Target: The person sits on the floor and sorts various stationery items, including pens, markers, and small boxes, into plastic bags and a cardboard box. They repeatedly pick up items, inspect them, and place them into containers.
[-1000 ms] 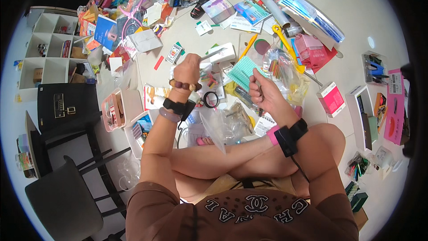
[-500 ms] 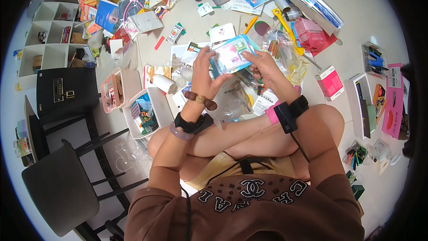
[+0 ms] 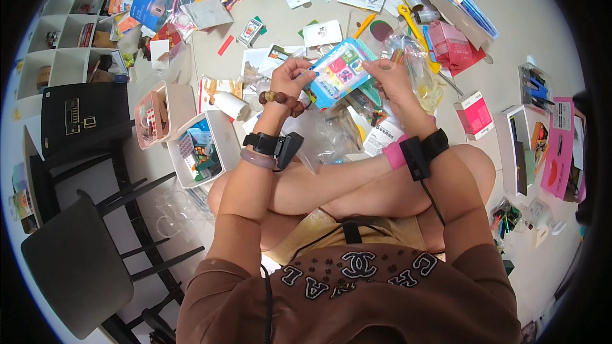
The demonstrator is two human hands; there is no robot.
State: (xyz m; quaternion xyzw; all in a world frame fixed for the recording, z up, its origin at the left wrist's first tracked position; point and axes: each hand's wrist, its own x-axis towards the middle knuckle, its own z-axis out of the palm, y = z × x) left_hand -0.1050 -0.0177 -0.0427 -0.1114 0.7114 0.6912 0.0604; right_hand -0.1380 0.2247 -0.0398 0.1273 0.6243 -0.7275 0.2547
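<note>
Between my two hands is a flat blue-edged packet (image 3: pixel 341 71) with pink, green and white shapes on its front. My left hand (image 3: pixel 292 75) is closed on its left edge, thumb and fingers pinched together. My right hand (image 3: pixel 390 78) pinches the upper right edge. The packet is tilted, its right side farther from me, above loose papers and plastic bags. Below it lies a crumpled clear bag (image 3: pixel 331 132). A white bottle-like roll (image 3: pixel 231 106) lies to the left of my left wrist.
On my left stand a white bin (image 3: pixel 226 153) of small items and a pink bin (image 3: pixel 153 118). A pink and white box (image 3: pixel 473 116) stands right of my right hand. Farther off lie a yellow tool (image 3: pixel 417 35) and a white card (image 3: pixel 322 34). A dark chair (image 3: pixel 76 264) is at far left.
My left hand has gone from spread fingers along the packet to a pinch on its left edge. The packet has turned, and its glare has lessened. My right hand has shifted slightly right.
</note>
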